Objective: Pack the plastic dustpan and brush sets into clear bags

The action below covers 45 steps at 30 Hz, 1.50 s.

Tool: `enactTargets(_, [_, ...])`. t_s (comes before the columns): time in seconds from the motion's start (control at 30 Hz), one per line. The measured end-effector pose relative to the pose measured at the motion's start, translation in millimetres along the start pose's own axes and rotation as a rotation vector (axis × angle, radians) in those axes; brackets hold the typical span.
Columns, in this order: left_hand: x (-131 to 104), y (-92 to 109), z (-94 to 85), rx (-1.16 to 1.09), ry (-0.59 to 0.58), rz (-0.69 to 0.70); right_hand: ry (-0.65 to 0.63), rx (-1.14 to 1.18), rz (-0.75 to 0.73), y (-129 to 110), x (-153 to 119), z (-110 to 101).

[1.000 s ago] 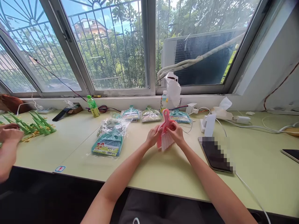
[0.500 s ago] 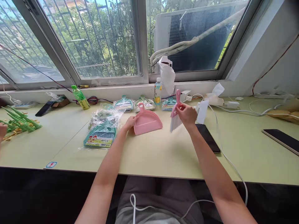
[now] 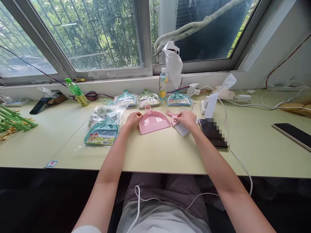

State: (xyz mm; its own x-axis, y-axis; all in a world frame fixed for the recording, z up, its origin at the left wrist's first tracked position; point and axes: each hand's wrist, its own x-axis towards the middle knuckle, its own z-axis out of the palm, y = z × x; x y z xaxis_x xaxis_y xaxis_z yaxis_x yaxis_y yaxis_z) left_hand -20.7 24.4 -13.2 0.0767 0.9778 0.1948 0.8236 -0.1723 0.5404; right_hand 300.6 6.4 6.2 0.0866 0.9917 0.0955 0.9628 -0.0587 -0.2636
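A pink dustpan (image 3: pixel 155 123) lies on the pale table in front of me, its handle pointing toward the window. My left hand (image 3: pixel 134 119) pinches the dustpan's left edge. To the right of it, a small pink brush (image 3: pixel 173 119) with pale bristles rests low at the table, its handle pointing up and left. My right hand (image 3: pixel 187 120) has its fingers closed on the brush's head near the bristles. A gap separates brush and dustpan. Left of my left hand lies a wrapped green dustpan-and-brush set (image 3: pixel 103 131) in clear plastic.
More wrapped sets (image 3: pixel 148 98) line the back, beside an upright bottle (image 3: pixel 163 84) and a leaning green bottle (image 3: pixel 77 93). A dark tablet (image 3: pixel 212 133) lies right of my right hand, with a white cable (image 3: pixel 240 161) nearby. A phone (image 3: pixel 293 134) sits far right, green stalks (image 3: pixel 17 121) far left.
My right hand has lowered the brush from upright in the air to the table, with its handle tipped to the left. My left hand stays at the dustpan. The view has tilted down slightly.
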Motion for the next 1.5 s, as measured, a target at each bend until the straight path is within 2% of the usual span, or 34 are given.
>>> enactTargets(0.13, [-3,5,0.9,0.110,0.000,0.020,0.065,-0.057,-0.052,0,1,6])
enactTargets(0.23, [-5,9,2.1,0.184,0.014,0.032,0.169,0.075,-0.020,1,3,4])
enactTargets(0.33, [-7,14,5.1,0.229,0.018,0.036,0.356,0.356,0.008,0,5,-7])
enactTargets(0.43, [-10,25,9.7,0.295,0.004,0.057,0.582,0.600,-0.035,-8,2,-17])
enactTargets(0.53, [-14,40,15.2,0.352,-0.026,0.114,0.726,0.651,-0.083,-19,-8,-19])
enactTargets(0.67, [-18,57,20.4,0.406,-0.051,0.158,0.680,0.469,-0.218,-32,-24,-14])
enactTargets(0.83, [-19,59,20.3,0.429,-0.055,0.152,0.596,0.336,-0.377,-44,-36,-12])
enactTargets(1.03, [-17,54,20.4,0.396,-0.043,0.134,0.521,0.523,-0.418,-49,-36,-17])
enactTargets(1.13, [-17,54,21.0,0.392,-0.046,0.114,0.586,0.638,-0.339,-46,-32,-17])
enactTargets(1.27, [-18,57,21.3,0.397,-0.057,0.106,0.644,0.627,-0.258,-43,-30,-15])
enactTargets(1.33, [-18,57,21.5,0.394,-0.055,0.103,0.601,0.583,-0.293,-43,-32,-14])
enactTargets(1.5, [-15,51,22.1,0.391,-0.034,0.100,0.456,0.524,-0.519,-51,-39,-12])
